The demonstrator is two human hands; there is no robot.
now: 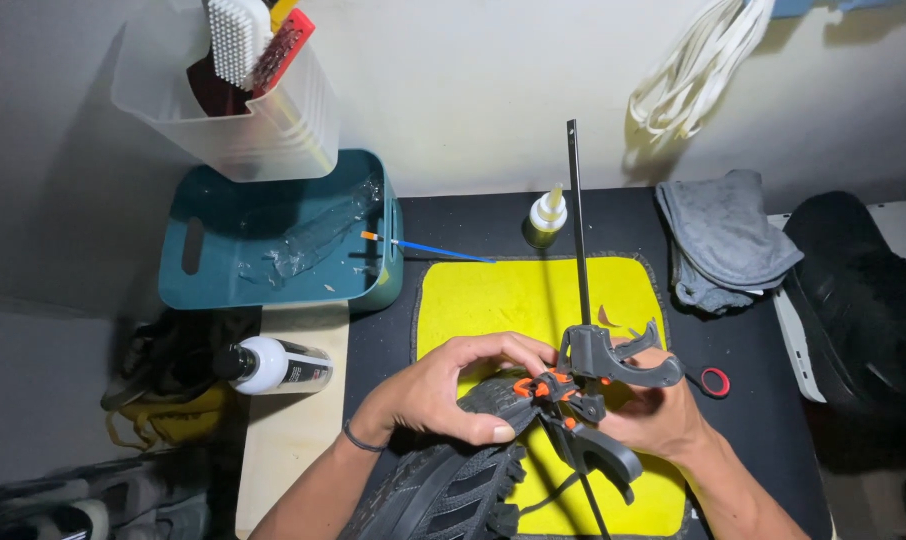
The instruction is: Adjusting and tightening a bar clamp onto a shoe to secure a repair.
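A dark grey bar clamp with a long black steel rod and orange plastic triggers stands over a black knit sports shoe with a deeply lugged rubber sole, which lies at the near edge of a bright yellow fibre mat with a dark stitched border on the black tabletop. The clamp's curved plastic jaws meet the shoe at its upper end, beside the orange parts.

The left hand is curled over the shoe, fingers bent and pressing on the mesh next to the clamp, thumb laid along the side; it grips the shoe. A thin dark band circles that wrist. The right hand is closed around the clamp's handle from behind, its fingers mostly hidden by the grey plastic.

Farther back stand a small yellow-capped glue bottle, a fine brush with a blue handle resting across the rim of a teal plastic basin, and folded grey cloths. A white ribbed tub of brushes tilts above the basin.
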